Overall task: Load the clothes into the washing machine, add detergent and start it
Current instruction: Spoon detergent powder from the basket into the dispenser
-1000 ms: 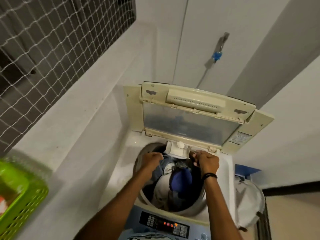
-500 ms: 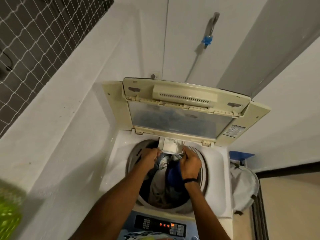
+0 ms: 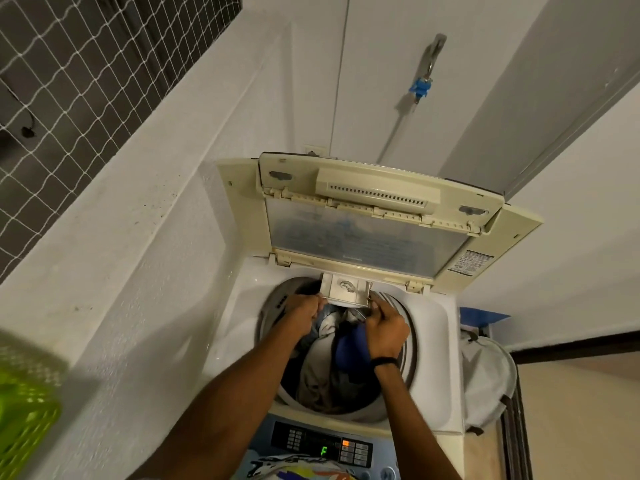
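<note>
Head view, nearest edge: what sits below the fingers?

Control panel [image 3: 322, 445], with a green F lit on it. Both forearms reach over it into the washing machine [image 3: 433, 341].

And the clothes?

Clothes [image 3: 322, 368] lie heaped in the drum, right under the knuckles. Pale cloth is beneath the left hand [image 3: 304, 306] and a blue piece beneath the right hand [image 3: 384, 327], which wears a black wristband [image 3: 382, 362].

What do the fingers hold?

Both sets are curled. Left fingers grip the left front corner of the detergent drawer [image 3: 346, 289]; right thumb and fingers pinch its right front corner. That drawer juts out over the drum, just past the fingertips.

Beyond them?

Lid [image 3: 363, 230] stands open behind the drawer. Farther up the wall is a tap [image 3: 420, 86] with a blue fitting. Well left of the fingers sits a blurred green basket [image 3: 24, 410].
</note>
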The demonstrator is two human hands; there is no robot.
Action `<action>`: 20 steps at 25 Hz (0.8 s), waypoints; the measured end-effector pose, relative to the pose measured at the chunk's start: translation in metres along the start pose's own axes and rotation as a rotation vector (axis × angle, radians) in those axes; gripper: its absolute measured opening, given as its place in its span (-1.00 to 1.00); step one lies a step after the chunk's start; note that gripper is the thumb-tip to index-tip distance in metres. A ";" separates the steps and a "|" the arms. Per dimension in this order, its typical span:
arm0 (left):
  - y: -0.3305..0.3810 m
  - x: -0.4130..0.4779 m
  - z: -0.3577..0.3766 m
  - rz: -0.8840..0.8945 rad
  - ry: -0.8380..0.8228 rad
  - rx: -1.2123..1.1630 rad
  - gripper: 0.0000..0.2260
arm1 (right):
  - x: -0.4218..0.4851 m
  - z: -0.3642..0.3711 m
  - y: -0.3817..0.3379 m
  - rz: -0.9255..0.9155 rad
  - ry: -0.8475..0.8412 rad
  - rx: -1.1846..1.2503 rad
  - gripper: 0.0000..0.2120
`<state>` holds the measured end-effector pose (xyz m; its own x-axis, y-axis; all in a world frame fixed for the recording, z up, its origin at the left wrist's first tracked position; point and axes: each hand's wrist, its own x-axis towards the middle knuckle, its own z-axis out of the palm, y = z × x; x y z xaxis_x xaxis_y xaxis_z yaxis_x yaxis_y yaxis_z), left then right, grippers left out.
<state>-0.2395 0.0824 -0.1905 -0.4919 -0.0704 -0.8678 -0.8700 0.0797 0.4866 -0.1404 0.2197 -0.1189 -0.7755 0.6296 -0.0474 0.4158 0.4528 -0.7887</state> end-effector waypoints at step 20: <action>-0.027 -0.332 -0.200 1.072 0.601 -0.243 -0.90 | -0.104 -0.034 -0.187 0.320 -0.765 0.908 -0.83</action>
<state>-0.0597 -0.0948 0.1046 -0.8380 -0.5306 0.1278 0.0248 0.1969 0.9801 -0.1213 0.0915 0.0542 -0.9054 -0.0397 -0.4228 0.3939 -0.4503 -0.8013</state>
